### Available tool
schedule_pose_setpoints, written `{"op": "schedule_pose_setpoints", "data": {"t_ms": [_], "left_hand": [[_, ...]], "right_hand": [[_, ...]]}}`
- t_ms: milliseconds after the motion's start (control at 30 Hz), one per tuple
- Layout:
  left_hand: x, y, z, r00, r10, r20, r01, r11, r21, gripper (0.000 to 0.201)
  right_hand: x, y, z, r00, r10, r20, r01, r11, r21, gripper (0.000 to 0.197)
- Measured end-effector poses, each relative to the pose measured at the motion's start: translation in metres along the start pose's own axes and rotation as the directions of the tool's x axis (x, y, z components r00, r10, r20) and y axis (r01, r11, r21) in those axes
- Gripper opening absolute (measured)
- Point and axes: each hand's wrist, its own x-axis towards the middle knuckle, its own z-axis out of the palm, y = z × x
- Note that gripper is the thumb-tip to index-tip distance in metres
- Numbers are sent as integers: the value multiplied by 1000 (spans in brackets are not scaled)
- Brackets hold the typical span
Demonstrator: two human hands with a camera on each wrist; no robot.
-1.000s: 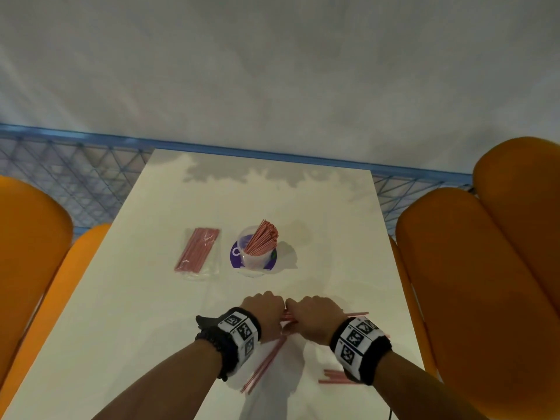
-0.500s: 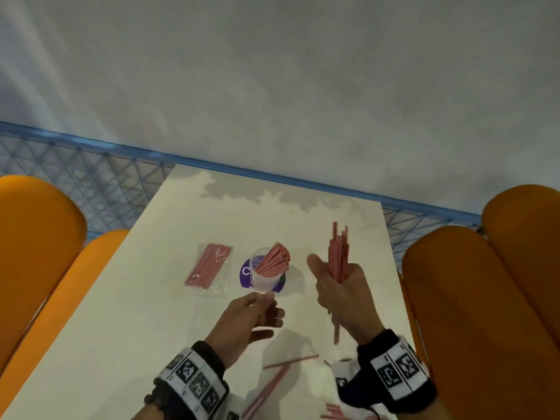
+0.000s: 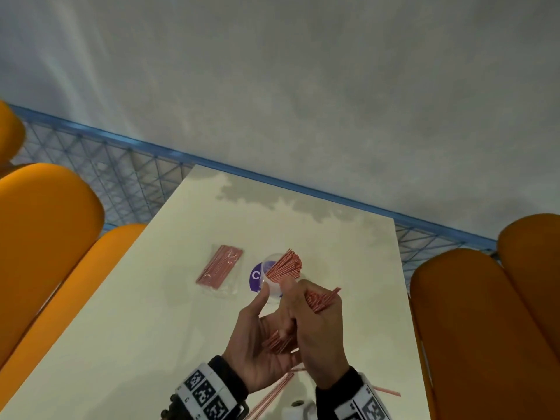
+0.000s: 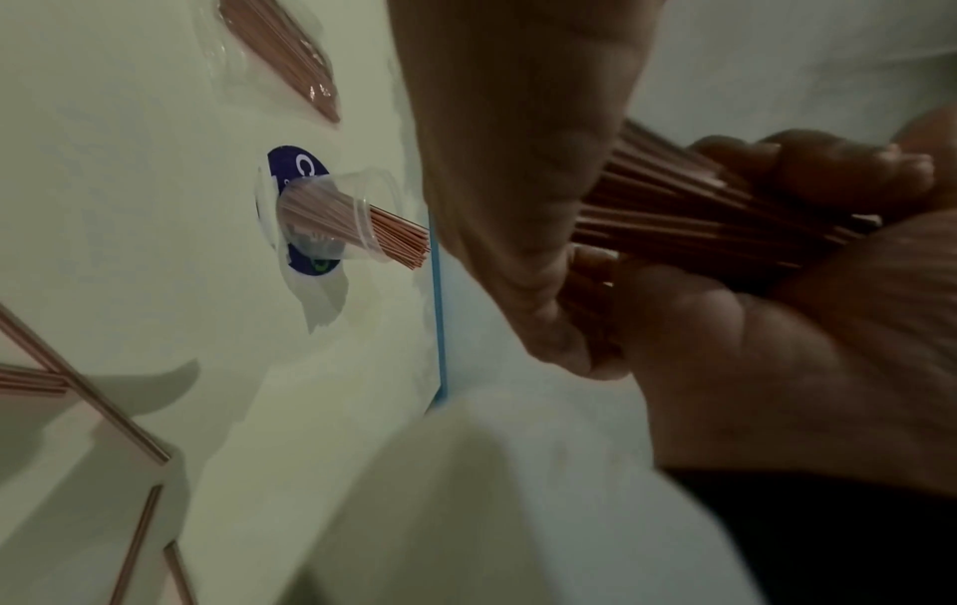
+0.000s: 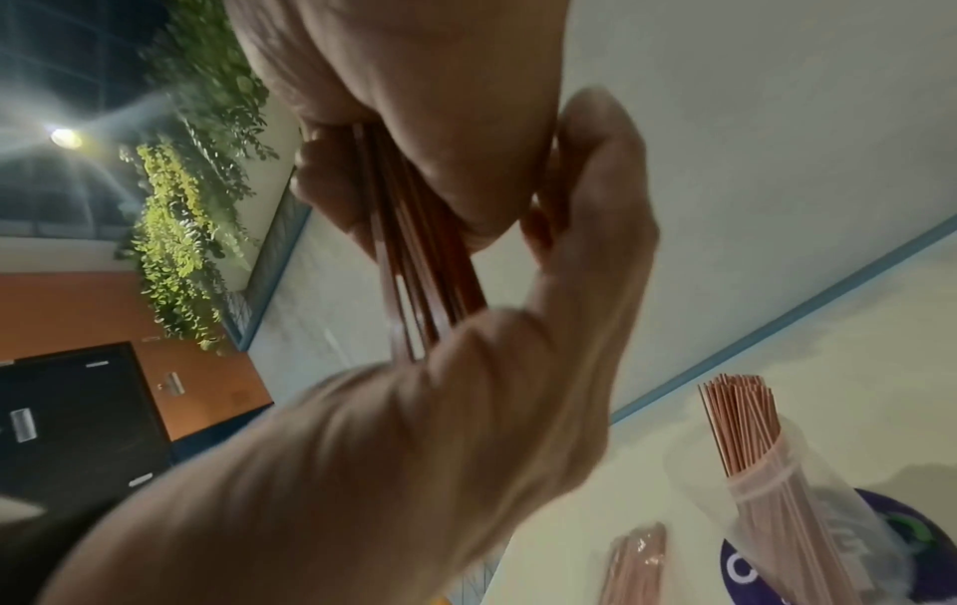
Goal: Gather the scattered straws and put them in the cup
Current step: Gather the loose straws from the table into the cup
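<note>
Above the white table (image 3: 145,328), my right hand (image 3: 318,334) grips a tilted bundle of thin red straws (image 3: 322,298). The bundle's lower end rests in my left hand (image 3: 251,338), whose thumb points up. In the left wrist view, fingers curl round the bundle (image 4: 699,213). Just beyond the hands stands the clear cup (image 3: 272,287), with several straws (image 3: 285,266) leaning in it. A few loose straws (image 3: 272,392) lie on the table under my wrists, and another loose straw (image 3: 388,391) lies to the right.
A clear packet of red straws (image 3: 219,266) lies left of the cup, which stands on a purple sticker (image 3: 254,277). Orange chairs (image 3: 45,237) (image 3: 485,328) flank the table. A blue mesh rail (image 3: 121,177) runs along the far edge.
My hands rose from the table with gathered straws. The right hand's bundle went from upright to tilted, and the left hand closed in under its lower end, nearer the cup.
</note>
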Motion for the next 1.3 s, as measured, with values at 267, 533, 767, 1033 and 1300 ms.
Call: {"op": "schedule_pose_setpoints", "data": {"t_ms": [267,533,767,1033,1300], "left_hand": [[-1,-7,-1,1000,15,22,-17,996,86,75],[-25,1,-4,996,-9,-89,89,156,984,8],[-32,-21,-9,825,517,-228,438,-329,837,33],[-32,-20,8,873,486,-36,384,-641,664,29],[-10,2,-9,928,366,-71,297,-611,734,36]], "right_hand": [[0,5,6,986,156,-51,-153,987,57,58],[-16,17,-16,961,277,-12,-272,933,-237,44],[-23,6,-32,991,111,-77,-132,921,-366,39],[-27,28,-29,990,138,-1,-79,560,-825,82],[0,24,-38,967,242,75,-42,443,-896,44]]}}
